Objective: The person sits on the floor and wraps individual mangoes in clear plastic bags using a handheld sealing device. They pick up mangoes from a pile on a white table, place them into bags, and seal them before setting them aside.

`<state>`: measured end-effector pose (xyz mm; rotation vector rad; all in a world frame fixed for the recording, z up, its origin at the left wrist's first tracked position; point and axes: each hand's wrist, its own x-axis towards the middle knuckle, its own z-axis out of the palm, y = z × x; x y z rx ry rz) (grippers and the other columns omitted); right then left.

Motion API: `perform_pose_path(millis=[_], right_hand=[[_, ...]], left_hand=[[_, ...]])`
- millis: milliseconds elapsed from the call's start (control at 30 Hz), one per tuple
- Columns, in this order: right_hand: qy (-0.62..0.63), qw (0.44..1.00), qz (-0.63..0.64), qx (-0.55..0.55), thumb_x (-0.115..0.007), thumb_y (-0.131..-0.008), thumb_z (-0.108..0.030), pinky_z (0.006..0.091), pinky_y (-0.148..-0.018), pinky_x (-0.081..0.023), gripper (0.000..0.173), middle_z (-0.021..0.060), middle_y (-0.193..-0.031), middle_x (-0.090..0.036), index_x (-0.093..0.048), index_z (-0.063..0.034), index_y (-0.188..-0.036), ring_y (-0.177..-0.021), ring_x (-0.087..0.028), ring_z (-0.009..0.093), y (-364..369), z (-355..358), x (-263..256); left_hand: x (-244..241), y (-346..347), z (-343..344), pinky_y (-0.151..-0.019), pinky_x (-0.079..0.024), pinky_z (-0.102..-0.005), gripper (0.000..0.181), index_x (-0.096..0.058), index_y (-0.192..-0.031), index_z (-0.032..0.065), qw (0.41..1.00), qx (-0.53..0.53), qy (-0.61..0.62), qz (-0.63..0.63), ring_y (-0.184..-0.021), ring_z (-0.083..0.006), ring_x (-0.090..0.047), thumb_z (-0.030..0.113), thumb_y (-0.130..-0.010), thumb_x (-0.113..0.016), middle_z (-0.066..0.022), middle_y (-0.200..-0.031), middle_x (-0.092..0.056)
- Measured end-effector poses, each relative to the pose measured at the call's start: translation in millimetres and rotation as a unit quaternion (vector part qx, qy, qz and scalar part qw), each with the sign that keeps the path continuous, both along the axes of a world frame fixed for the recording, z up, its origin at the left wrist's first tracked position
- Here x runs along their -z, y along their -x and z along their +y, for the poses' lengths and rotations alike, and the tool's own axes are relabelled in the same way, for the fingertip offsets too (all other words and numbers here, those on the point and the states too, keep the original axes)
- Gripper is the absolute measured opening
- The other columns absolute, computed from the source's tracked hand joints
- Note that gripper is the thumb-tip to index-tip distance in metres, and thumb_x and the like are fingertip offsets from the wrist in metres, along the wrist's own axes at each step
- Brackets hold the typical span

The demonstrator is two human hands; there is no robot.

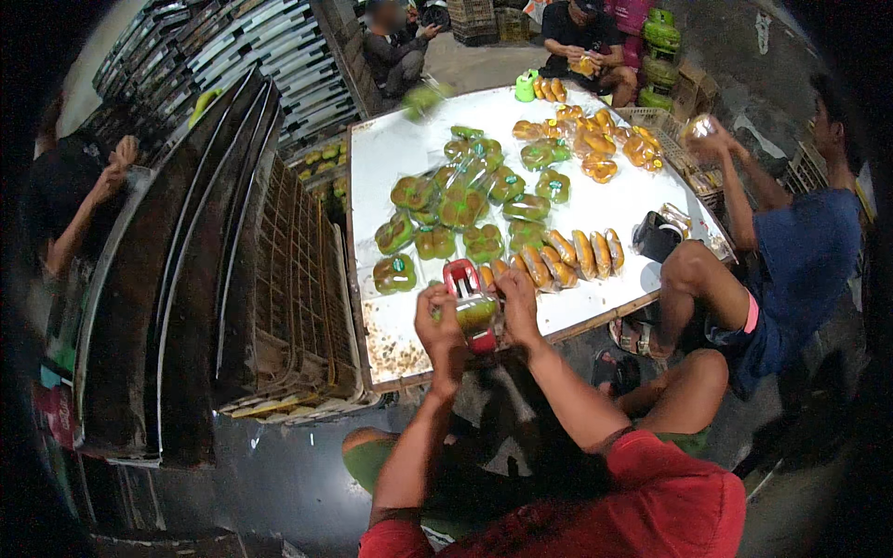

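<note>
Between my two hands is a green bread bun in clear plastic (pixel 476 313), over a red bag-neck tape sealer (pixel 462 277) at the near edge of the white table (pixel 614 296). My left hand (pixel 441 324) grips the left end of the wrapper. At the other end, my right hand (pixel 518 300) pinches the plastic. Beyond them lie several packs of green buns (pixel 463 206). A row of long orange-brown buns in plastic (pixel 584 254) runs to the right of the sealer. More orange-brown packs (pixel 594 141) lie farther back.
Stacked trays and crates (pixel 293 279) stand close on the left. A person in blue (pixel 802 216) sits at the right, near a black container (pixel 656 237). Another person (pixel 582 42) sits beyond the table by a green tape dispenser or similar object (pixel 526 88). A blurred green pack (pixel 424 102) is above the far-left edge.
</note>
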<state>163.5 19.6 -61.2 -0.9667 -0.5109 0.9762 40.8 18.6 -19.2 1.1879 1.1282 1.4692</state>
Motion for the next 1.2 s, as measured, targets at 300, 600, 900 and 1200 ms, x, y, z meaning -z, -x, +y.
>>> perform_pose_path(millis=[300, 600, 900, 1200], right_hand=[[0.190, 0.895, -0.330, -0.235, -0.070, -0.085, -0.040, 0.0286, -0.057, -0.044, 0.038, 0.0010, -0.070, -0.065, -0.070, -0.0017, -0.080, -0.061, -0.056, 0.009, -11.0, 6.4, 102.3], [0.179, 0.846, -0.425, -0.267, -0.070, -0.085, -0.035, 0.0308, -0.059, -0.041, 0.035, -0.0038, -0.065, -0.056, -0.065, -0.0028, -0.073, -0.060, -0.048, 0.009, -18.2, -38.8, 88.4], [0.245, 0.791, -0.477, -0.293, -0.072, -0.081, -0.029, 0.0361, -0.060, -0.043, 0.031, 0.0102, -0.063, -0.060, -0.065, 0.0007, -0.074, -0.057, -0.051, 0.018, -20.7, -42.4, 77.6], [0.303, 0.726, -0.532, -0.314, -0.073, -0.078, -0.022, 0.0349, -0.076, -0.048, 0.021, 0.0158, -0.078, -0.064, -0.066, -0.0011, -0.079, -0.082, -0.064, 0.023, -23.6, -50.4, 116.2]], left_hand=[[-29.5, 20.5, 14.7, -0.081, -0.043, -0.0271, 0.017, -0.059, -0.097, -0.0024, 0.986, -0.105, -0.081, 0.099, -0.077, -0.0132, -0.053, -0.003, -0.080, -0.057, -0.0033, -0.081, -0.059], [-7.0, 27.4, 24.8, -0.078, -0.043, -0.0248, 0.014, -0.061, -0.097, -0.0013, 0.987, -0.128, -0.061, 0.076, -0.081, -0.0103, -0.050, 0.001, -0.084, -0.057, -0.0023, -0.084, -0.058], [-15.5, 25.7, 20.7, -0.078, -0.044, -0.0264, 0.013, -0.061, -0.099, -0.0012, 0.984, -0.131, -0.080, 0.091, -0.080, -0.0113, -0.052, 0.003, -0.087, -0.057, -0.0025, -0.083, -0.058], [-16.9, 19.6, 19.3, -0.079, -0.044, -0.0262, 0.014, -0.060, -0.100, -0.0009, 0.988, -0.120, -0.051, 0.088, -0.081, -0.0117, -0.051, 0.003, -0.087, -0.057, -0.0035, -0.084, -0.057]])
